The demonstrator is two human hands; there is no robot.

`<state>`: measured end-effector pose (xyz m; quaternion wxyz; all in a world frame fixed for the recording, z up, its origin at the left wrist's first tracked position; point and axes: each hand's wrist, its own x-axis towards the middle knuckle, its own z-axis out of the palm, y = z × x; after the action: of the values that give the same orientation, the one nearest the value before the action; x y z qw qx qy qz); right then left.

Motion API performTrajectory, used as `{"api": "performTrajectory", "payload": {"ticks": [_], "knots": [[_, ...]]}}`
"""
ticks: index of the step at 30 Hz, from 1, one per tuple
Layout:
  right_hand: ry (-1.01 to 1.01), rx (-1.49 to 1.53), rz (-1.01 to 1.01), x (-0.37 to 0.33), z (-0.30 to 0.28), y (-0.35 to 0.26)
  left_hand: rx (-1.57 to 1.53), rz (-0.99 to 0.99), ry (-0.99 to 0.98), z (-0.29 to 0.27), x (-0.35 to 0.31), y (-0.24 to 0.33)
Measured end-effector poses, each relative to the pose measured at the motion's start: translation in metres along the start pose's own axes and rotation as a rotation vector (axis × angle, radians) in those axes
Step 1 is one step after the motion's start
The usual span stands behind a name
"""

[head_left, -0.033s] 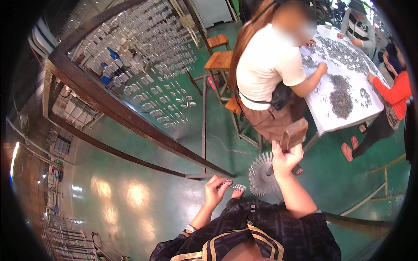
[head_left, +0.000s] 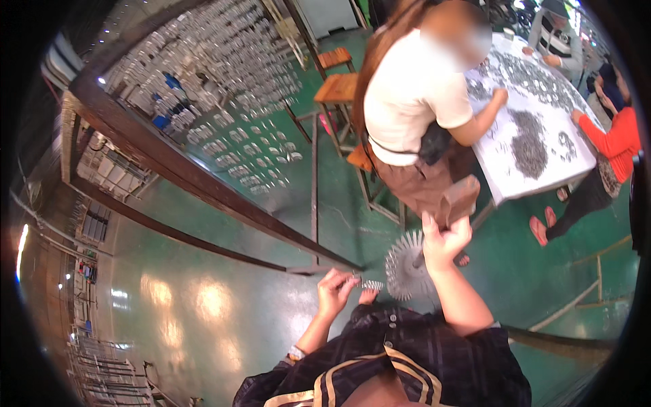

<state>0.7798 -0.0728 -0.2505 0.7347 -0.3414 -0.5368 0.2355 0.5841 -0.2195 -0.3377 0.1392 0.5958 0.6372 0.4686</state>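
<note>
While a dark frame (head_left: 196,180) slants across the left, its lower end coming near the left hand (head_left: 332,292), rows of shiny parts (head_left: 234,61) show through its opening, above the green floor (head_left: 258,305); at the right a white-covered counter (head_left: 498,182) bears loose metal parts, with a dense grey pile (head_left: 530,152) towards its near end. A co-worker in a white top (head_left: 407,102) stands beside it, ahead of the person's right hand (head_left: 446,241), in the way of the counter's left edge; a person in red sleeves (head_left: 610,139) and another in a striped top (head_left: 557,44) are at its far sides; wooden stools (head_left: 337,88) stand between frame and co-worker. Smaller than these, a wheel (head_left: 407,268) of radiating metal blades lies between the two hands, nearer the right; whether the right hand touches it I cannot tell. The right hand is closed round a brown block (head_left: 461,198), which juts up above the fist; the left hand pinches a slim, shiny strip (head_left: 371,285) between thumb and fingers, its free end pointing right, towards the wheel, above a bare foot (head_left: 368,297).
</note>
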Motion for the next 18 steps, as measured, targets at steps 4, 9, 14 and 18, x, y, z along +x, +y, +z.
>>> {"api": "performTrajectory", "payload": {"ticks": [4,9,14,18], "knots": [[-0.021,0.094,0.083,0.004,-0.002,-0.008,-0.066,-0.158,-0.045,0.027,-0.02,-0.018],[0.016,0.071,-0.004,0.011,-0.002,-0.005,-0.069,-0.079,-0.101,0.056,-0.028,-0.052],[0.058,0.152,0.08,0.013,-0.002,-0.013,-0.076,-0.111,-0.172,0.083,-0.037,-0.085],[0.084,0.069,0.031,0.015,-0.005,0.0,-0.067,-0.105,-0.205,0.099,-0.046,-0.105]]}}
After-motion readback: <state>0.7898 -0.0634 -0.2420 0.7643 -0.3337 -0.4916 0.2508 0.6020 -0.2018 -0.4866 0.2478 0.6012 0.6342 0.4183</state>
